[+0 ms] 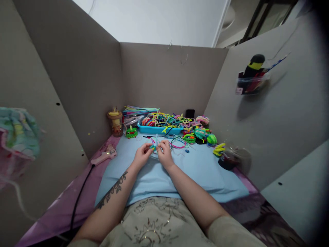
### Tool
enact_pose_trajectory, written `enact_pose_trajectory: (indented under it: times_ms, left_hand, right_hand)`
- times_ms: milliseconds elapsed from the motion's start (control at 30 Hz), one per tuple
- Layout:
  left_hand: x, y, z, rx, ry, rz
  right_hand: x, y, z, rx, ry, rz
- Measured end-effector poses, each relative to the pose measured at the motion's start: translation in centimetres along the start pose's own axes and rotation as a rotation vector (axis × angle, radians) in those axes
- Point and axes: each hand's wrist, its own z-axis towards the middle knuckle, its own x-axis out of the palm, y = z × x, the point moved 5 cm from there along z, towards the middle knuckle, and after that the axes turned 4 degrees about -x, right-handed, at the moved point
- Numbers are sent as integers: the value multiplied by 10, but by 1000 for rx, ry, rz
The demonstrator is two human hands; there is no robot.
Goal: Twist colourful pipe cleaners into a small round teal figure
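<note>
My left hand (144,153) and my right hand (165,153) meet over the light blue table cover (151,178), fingers closed in pinches. Between the fingertips is a small piece of bent pipe cleaners (154,148), teal with a little yellow; much of it is hidden by my fingers. A light blue stem (156,138) sticks up from between the hands. Just past the right hand lie loose pink and teal pipe cleaners (177,145). Beside them on the cover is a small dark blue round object (187,151).
A blue tray (160,130) heaped with pipe cleaners stands at the back. Finished-looking fuzzy figures (202,132) sit to its right, a green one (131,132) to its left. At left are a lidded cup (115,122) and a pink glue gun (105,156); grey panels enclose the table.
</note>
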Motion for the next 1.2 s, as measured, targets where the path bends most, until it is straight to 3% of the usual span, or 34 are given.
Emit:
enact_pose_trajectory:
  times_ms: [333, 533, 733, 800, 967, 1200]
  left_hand:
    - [-2, -7, -2, 20, -8, 121]
    - [-1, -7, -3, 29, 32, 132]
    - [3, -11, -7, 79, 63, 156]
    - [1, -13, -8, 94, 17, 164]
    - [-12, -18, -8, 105, -250, 236]
    - [3, -17, -9, 96, -48, 251]
  right_hand:
    - [-6, -8, 2, 121, -35, 118]
    - [1, -27, 4, 216, 43, 210]
    - [7, -34, 1, 243, 148, 127]
    - [7, -34, 0, 223, 146, 107]
    - [1, -34, 2, 210, 42, 92]
    - [3, -33, 0, 209, 9, 89]
